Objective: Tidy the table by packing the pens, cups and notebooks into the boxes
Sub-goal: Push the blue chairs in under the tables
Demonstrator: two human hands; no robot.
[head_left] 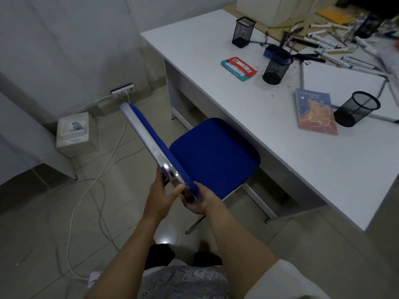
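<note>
Notebooks, cups and pens all lie ahead and to my right, well apart from both hands, which are busy with the chair. My left hand wraps the chrome backrest rail, thumb along it; my right hand grips the same corner from the other side. The right is the nearer one to the surface. Across the seat, the nearest notebook lies flat, long axis running away from me, a mesh cup tipped beside it. Farther off lie more cups and scattered pens. I judge the chair must be released first.
</note>
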